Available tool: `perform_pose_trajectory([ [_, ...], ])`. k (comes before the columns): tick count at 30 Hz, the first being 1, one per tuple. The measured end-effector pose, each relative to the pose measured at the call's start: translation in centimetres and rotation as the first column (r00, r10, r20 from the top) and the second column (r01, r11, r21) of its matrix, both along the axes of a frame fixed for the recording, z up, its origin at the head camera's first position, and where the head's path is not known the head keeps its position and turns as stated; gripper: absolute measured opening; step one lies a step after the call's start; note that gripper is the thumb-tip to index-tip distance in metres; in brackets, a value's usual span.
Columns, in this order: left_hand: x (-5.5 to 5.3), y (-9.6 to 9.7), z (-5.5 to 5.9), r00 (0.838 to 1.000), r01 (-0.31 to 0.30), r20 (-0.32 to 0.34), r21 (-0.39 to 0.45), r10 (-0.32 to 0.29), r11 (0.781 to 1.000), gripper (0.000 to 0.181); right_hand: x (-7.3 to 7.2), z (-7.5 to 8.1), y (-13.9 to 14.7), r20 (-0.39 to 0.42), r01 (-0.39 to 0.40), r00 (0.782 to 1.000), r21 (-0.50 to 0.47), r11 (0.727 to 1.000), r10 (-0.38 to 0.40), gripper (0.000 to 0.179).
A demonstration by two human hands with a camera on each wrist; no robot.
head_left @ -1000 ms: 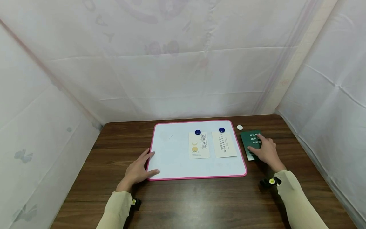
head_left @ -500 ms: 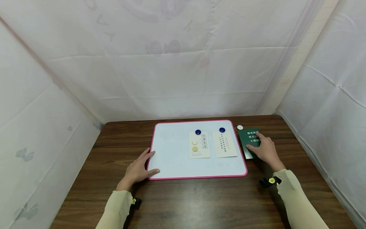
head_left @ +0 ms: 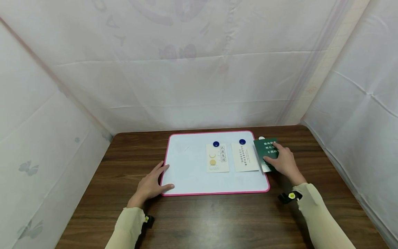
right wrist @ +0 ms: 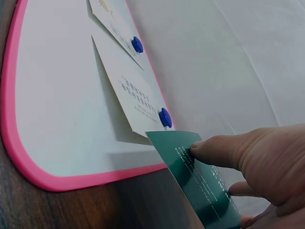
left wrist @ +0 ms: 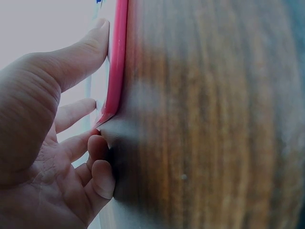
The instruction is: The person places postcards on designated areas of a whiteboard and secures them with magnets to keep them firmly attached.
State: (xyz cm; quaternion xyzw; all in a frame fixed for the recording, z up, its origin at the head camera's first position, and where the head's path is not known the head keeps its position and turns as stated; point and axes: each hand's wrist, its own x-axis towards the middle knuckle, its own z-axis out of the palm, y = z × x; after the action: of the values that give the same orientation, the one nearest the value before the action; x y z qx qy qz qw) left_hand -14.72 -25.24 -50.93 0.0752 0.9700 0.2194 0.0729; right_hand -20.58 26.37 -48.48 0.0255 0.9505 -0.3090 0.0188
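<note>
My right hand [head_left: 286,164] pinches a dark green card [head_left: 265,148] with white lettering, its left part over the whiteboard's right edge. In the right wrist view the thumb [right wrist: 205,149] lies on the printed face, and the card is tilted and raised off the table. My left hand [head_left: 148,185] rests at the left edge of the pink-rimmed whiteboard [head_left: 186,162], thumb and index finger spread over its white face. In the left wrist view the remaining fingers [left wrist: 102,176] bend loosely beside the board's corner.
Two pale printed cards, one with a moon picture [head_left: 217,166] and one with text [head_left: 245,164], lie on the board under blue round magnets [head_left: 216,144]. A white round magnet [head_left: 261,138] is partly covered behind the green card. White cloth walls [head_left: 199,86] enclose the brown table [head_left: 211,221].
My right hand has moved left with the green card, from the table beside the board to over its right edge. The left hand has stayed in place.
</note>
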Motion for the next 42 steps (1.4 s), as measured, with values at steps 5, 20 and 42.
perform_pose_trajectory([
  [5, 0.0, 0.0, 0.0, 1.000, -0.007, 0.005, -0.002, 0.007, 1.000, 0.092, 0.0, 0.0, -0.4, -0.003, -0.005, 1.000, -0.012, 1.000, 0.005, 0.081],
  [20, -0.1, 0.3, 0.1, 1.000, -0.015, 0.015, -0.006, 0.016, 1.000, 0.093, -0.6, 0.4, -3.5, -0.012, -0.045, 0.999, -0.046, 0.998, 0.045, 0.081],
  [42, -0.5, 0.6, 0.0, 1.000, -0.010, 0.011, 0.009, 0.009, 1.000, 0.092, -1.7, 0.9, -9.8, -0.050, -0.113, 0.993, -0.085, 0.990, 0.109, 0.077],
])
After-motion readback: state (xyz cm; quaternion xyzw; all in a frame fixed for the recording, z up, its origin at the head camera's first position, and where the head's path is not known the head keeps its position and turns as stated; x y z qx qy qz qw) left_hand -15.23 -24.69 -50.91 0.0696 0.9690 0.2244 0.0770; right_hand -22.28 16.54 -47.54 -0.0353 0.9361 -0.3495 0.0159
